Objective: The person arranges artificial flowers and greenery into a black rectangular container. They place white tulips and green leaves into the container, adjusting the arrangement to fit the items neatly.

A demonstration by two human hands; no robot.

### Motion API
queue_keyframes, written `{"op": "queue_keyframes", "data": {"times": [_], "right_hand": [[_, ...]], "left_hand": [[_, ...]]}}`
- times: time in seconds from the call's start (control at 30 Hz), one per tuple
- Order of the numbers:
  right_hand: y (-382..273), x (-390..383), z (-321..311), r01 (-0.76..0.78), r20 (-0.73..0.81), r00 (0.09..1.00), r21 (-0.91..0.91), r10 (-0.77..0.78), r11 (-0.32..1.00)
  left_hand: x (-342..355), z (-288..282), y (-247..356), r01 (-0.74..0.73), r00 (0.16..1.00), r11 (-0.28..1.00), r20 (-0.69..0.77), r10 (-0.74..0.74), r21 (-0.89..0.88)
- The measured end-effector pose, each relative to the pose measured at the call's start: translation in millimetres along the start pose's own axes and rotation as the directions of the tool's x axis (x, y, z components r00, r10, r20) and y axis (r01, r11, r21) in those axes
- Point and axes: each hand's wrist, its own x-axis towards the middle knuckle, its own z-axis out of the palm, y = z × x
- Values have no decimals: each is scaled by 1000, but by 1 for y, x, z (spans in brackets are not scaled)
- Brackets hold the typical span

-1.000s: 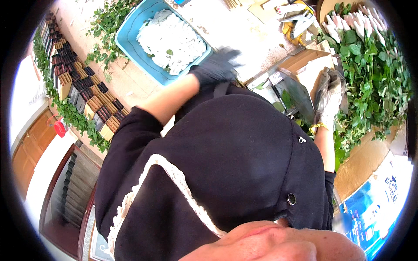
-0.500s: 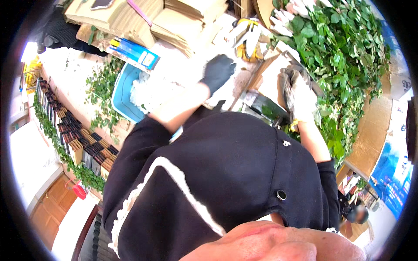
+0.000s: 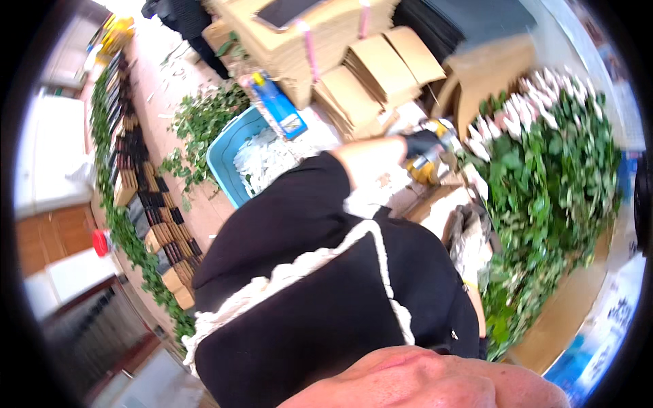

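My left hand (image 3: 423, 144), in a dark glove, reaches across to a yellow-and-silver thing (image 3: 427, 170) that looks like a tape dispenser. The fingers are blurred and partly hidden against it, so their grip cannot be made out. At the right, my right hand (image 3: 469, 241) wears a soiled white glove with dark fingers. It rests by a pale cardboard piece (image 3: 442, 211) on the worktop, next to a heap of leafy stems (image 3: 544, 204). White-pink flower buds (image 3: 537, 109) top these stems. What my right fingers do is unclear.
Stacked cardboard sheets (image 3: 381, 75) stand ahead, with a dark phone (image 3: 289, 12) on a tall stack. A light-blue bin (image 3: 221, 153) holds white scraps; a blue box (image 3: 275, 109) lies over its edge. Cut leaves (image 3: 204, 122) litter the floor. Wrapped bundles (image 3: 146, 197) line the left.
My left hand has moved ahead and right, from above the white worktop to the yellow-and-silver thing. My right hand stays by the cardboard. The whole view has turned and shifted.
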Motion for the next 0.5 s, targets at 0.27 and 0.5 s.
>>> {"op": "queue_keyframes", "data": {"times": [0.27,0.5], "right_hand": [[5,9,0,-11,-54,998,56,14,998],[8,4,-2,-13,-174,984,46,21,999]], "left_hand": [[-203,-37,22,300,882,932,430,-191,-202],[-158,-1,65,-93,815,957,573,-84,273]]}}
